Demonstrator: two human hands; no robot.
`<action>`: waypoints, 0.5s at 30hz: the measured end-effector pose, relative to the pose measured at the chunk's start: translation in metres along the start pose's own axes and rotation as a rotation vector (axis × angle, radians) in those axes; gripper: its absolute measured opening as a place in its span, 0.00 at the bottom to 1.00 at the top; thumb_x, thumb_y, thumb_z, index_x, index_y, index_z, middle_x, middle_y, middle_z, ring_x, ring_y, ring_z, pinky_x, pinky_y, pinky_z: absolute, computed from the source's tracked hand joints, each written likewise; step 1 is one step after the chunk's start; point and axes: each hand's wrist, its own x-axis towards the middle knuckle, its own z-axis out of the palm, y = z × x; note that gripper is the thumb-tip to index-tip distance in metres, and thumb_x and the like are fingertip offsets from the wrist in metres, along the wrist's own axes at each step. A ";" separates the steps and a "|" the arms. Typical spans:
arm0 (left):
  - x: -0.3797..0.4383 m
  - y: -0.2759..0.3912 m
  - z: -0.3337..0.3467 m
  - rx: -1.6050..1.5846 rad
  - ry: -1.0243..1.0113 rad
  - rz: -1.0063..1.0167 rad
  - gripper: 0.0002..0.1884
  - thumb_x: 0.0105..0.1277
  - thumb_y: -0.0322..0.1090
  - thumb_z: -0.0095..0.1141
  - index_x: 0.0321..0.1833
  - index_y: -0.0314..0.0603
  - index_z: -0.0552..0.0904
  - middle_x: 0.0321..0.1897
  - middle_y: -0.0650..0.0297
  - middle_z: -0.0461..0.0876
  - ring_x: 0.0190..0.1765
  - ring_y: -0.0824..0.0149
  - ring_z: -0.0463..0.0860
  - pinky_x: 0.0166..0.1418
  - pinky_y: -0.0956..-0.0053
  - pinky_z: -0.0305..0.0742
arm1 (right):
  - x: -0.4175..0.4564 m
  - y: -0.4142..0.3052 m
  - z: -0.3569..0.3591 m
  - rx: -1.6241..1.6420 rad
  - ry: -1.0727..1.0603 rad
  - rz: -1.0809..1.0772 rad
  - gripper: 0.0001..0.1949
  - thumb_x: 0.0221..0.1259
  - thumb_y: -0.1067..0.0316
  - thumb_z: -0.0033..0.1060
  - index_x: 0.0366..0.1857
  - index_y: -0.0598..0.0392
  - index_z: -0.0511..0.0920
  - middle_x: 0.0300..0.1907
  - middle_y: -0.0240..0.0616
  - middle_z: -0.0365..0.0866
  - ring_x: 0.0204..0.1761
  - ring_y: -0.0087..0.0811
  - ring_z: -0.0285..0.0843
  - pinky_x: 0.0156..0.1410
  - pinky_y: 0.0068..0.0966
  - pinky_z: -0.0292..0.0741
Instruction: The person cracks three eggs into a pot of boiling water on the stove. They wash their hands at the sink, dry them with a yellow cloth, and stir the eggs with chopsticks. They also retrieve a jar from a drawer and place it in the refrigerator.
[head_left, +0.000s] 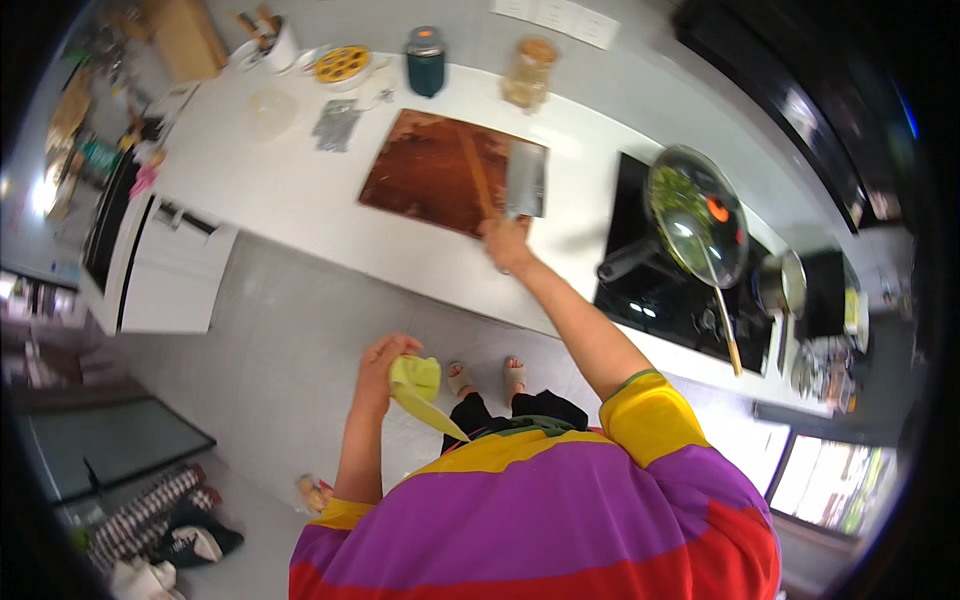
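Observation:
My right hand (506, 244) is closed at the near edge of a reddish-brown cutting board (420, 169), around the handle end of a cleaver or a long wooden stick; blur hides which, or whether it grips both. The cleaver's broad metal blade (525, 180) lies over the board's right part, and the wooden stick (478, 171) slants across the board beside it. Low in front of my body, away from the counter, my left hand (379, 367) holds a yellow-green cloth (416, 379) with one end hanging down.
Right of the board, a glass-lidded pan (694, 217) with greens stands on a black cooktop (622, 202), near a small pot (781, 283). Along the wall stand a dark green jar (426, 64) and a glass jar (527, 75). A plastic packet (336, 125) and a clear bowl (272, 112) lie left.

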 end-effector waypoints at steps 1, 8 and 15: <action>0.005 0.008 0.009 -0.067 -0.046 -0.006 0.16 0.76 0.43 0.51 0.51 0.37 0.83 0.27 0.65 0.80 0.30 0.74 0.78 0.36 0.80 0.72 | -0.011 0.009 0.016 0.267 0.060 0.002 0.11 0.70 0.66 0.48 0.35 0.54 0.82 0.33 0.37 0.82 0.35 0.40 0.84 0.46 0.43 0.75; 0.027 0.031 0.028 -0.377 -0.455 0.029 0.26 0.78 0.50 0.49 0.68 0.38 0.72 0.25 0.60 0.79 0.22 0.73 0.73 0.26 0.76 0.70 | -0.168 -0.028 -0.150 0.683 -0.407 -0.152 0.11 0.72 0.63 0.48 0.45 0.60 0.78 0.44 0.53 0.83 0.45 0.54 0.81 0.53 0.43 0.76; -0.016 0.039 0.135 -0.715 -0.643 -0.040 0.18 0.80 0.49 0.42 0.44 0.40 0.74 0.21 0.59 0.77 0.25 0.64 0.78 0.31 0.69 0.76 | -0.257 0.022 -0.196 0.964 0.126 -0.249 0.14 0.69 0.65 0.60 0.55 0.54 0.80 0.39 0.44 0.83 0.36 0.40 0.81 0.40 0.31 0.76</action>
